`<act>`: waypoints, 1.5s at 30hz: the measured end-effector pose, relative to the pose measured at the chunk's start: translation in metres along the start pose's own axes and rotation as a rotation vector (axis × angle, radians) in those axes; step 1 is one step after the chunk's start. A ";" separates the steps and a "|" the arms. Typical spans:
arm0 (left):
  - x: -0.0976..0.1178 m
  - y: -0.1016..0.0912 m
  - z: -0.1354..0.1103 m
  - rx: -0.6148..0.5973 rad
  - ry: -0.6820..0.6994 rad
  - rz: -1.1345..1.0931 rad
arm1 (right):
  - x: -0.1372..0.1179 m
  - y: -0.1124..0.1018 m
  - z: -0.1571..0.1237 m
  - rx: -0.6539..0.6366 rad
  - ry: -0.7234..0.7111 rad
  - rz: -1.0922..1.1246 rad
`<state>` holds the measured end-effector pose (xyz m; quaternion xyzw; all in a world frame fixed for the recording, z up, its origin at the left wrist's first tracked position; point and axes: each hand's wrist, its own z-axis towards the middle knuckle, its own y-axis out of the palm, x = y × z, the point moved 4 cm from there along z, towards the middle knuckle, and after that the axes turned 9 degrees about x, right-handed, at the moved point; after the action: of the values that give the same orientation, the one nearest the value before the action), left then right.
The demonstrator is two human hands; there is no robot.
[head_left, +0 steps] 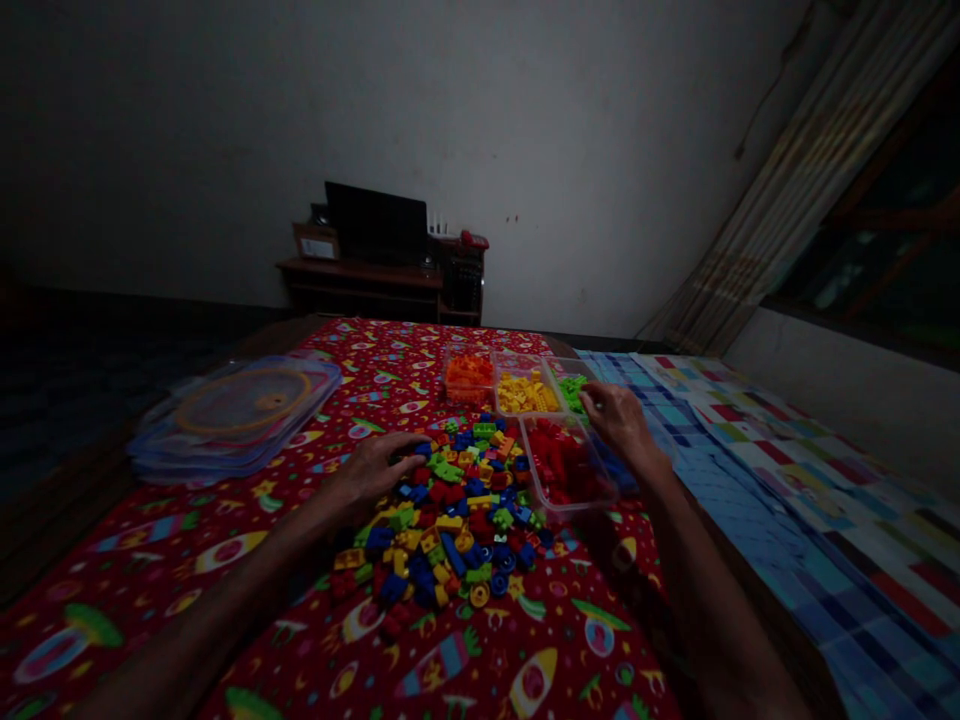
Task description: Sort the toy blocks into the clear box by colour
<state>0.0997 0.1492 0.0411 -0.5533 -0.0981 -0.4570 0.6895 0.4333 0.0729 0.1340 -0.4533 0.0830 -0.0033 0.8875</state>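
A heap of mixed toy building bricks (pixel 457 510) in red, blue, yellow and green lies on the red patterned cloth. At its far left edge is my left hand (pixel 379 466), thumb and forefinger apart beside a blue brick (pixel 424 449). My right hand (pixel 616 415) is over the sorted bins with fingers curled together at the green bricks (pixel 572 392); whatever they hold is hidden. Clear bins also contain orange bricks (pixel 469 371), yellow bricks (pixel 527 391) and red bricks (pixel 559 460). Blue bricks (pixel 616 468) show partly under my right wrist.
Stacked clear plastic lids (pixel 238 415) lie on the cloth (pixel 390 380) at the left. Blue plaid bedding (pixel 757 520) stretches along the right. A desk (pixel 360 275) with a dark monitor (pixel 377 224) stands against the far wall.
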 end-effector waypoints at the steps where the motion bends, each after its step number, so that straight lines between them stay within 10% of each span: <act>1: 0.000 -0.001 0.000 0.005 -0.004 0.000 | -0.019 0.009 -0.002 -0.034 -0.074 0.080; 7: -0.001 -0.011 0.003 0.020 0.013 0.042 | -0.120 0.064 -0.012 -0.202 -0.319 0.382; 12: -0.008 -0.016 0.004 0.033 0.024 0.091 | -0.160 0.097 -0.017 -0.497 -0.427 0.191; 21: -0.033 -0.005 0.003 0.029 -0.008 0.115 | -0.156 0.093 -0.025 -0.428 -0.388 0.147; 30: -0.042 -0.002 0.000 0.006 -0.066 -0.012 | -0.126 0.072 -0.014 0.001 -0.168 0.618; 45: -0.023 0.000 -0.002 0.089 -0.064 0.026 | -0.154 0.071 -0.028 -0.200 -0.120 0.738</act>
<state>0.0863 0.1595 0.0253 -0.5376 -0.1330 -0.4252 0.7159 0.2723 0.1044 0.0825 -0.4764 0.1884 0.3509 0.7838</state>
